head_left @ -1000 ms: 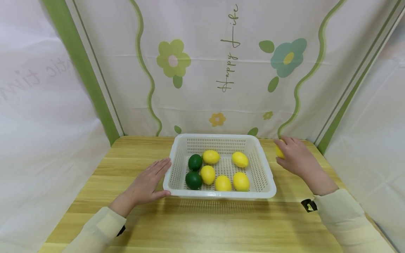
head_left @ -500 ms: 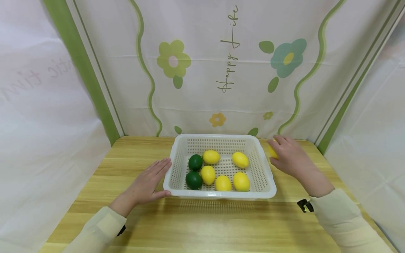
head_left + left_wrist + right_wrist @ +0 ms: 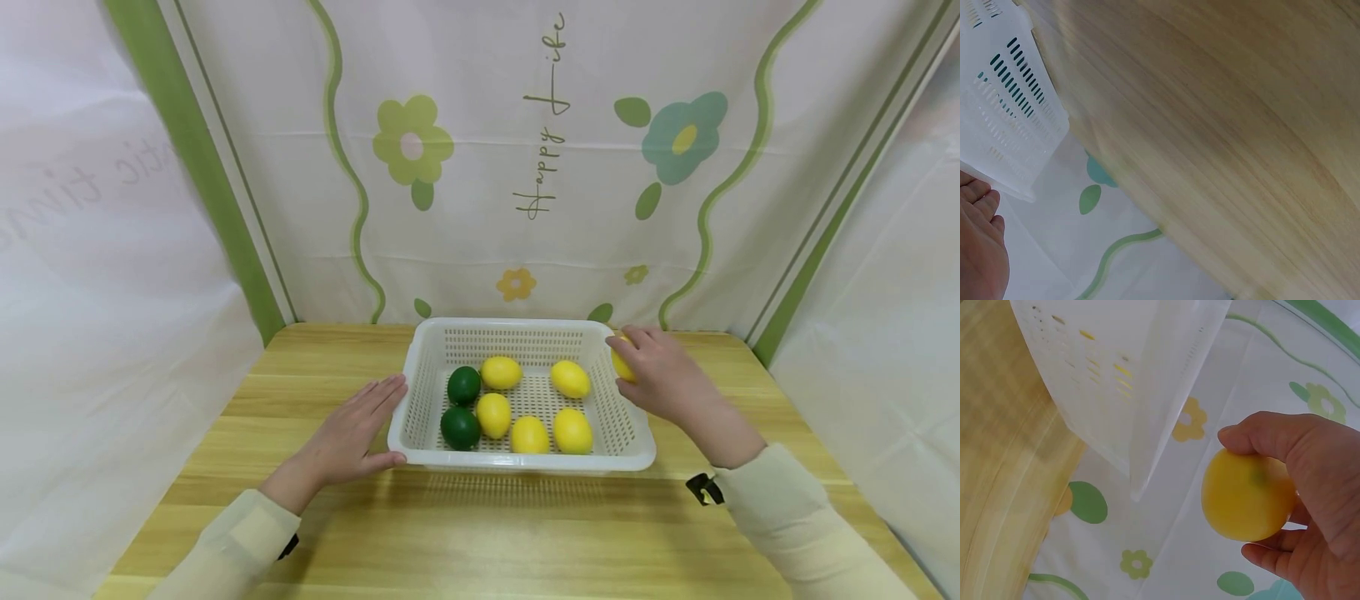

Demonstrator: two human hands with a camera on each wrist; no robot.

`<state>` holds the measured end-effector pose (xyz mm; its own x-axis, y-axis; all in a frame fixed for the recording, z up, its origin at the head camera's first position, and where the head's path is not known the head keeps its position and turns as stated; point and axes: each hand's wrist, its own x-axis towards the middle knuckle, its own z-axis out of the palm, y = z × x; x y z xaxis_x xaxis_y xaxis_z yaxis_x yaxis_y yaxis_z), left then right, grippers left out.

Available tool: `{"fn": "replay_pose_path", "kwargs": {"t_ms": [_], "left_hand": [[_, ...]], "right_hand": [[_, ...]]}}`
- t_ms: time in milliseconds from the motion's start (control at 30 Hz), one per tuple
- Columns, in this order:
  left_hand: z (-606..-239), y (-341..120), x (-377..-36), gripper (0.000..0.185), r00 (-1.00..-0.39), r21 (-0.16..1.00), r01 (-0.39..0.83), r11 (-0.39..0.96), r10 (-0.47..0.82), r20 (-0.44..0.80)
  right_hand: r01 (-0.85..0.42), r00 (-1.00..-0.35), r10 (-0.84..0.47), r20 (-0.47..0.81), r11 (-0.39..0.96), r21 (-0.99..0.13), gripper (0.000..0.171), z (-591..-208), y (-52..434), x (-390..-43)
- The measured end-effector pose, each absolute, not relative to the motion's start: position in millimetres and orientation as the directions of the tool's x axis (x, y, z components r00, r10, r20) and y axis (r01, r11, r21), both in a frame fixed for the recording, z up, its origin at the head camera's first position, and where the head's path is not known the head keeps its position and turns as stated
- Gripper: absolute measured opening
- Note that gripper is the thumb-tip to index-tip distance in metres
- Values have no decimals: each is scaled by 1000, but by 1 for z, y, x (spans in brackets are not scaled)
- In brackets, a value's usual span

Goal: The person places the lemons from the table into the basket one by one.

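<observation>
A white perforated basket (image 3: 636, 433) stands mid-table with several yellow lemons (image 3: 569, 378) and two dark green limes (image 3: 462, 386) in it. My right hand (image 3: 654, 377) grips one more yellow lemon (image 3: 622, 364) (image 3: 1244, 497) over the basket's right rim, near its far corner. My left hand (image 3: 352, 433) lies flat with straight fingers against the basket's left wall, thumb at the front corner. In the left wrist view only fingertips (image 3: 979, 206) and the basket wall (image 3: 1004, 125) show.
The wooden table (image 3: 487, 533) has bare room in front of the basket and on both sides. A flower-printed cloth backdrop (image 3: 525, 167) closes the back, with white cloth walls at left and right.
My right hand has carried the lemon leftward from the table's right side to above the basket's right rim. The left hand and the basket have stayed put.
</observation>
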<state>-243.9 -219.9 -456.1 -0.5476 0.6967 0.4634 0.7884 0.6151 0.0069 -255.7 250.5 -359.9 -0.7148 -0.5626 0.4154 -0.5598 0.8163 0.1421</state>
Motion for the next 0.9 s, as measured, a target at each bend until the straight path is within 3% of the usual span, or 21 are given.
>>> {"fn": "replay_pose_path", "kwargs": {"t_ms": [900], "left_hand": [[-456, -219, -243, 95, -554, 2, 784, 621, 696, 456]], "right_hand": [[-623, -678, -621, 394, 769, 139, 55, -379, 221, -265]]}}
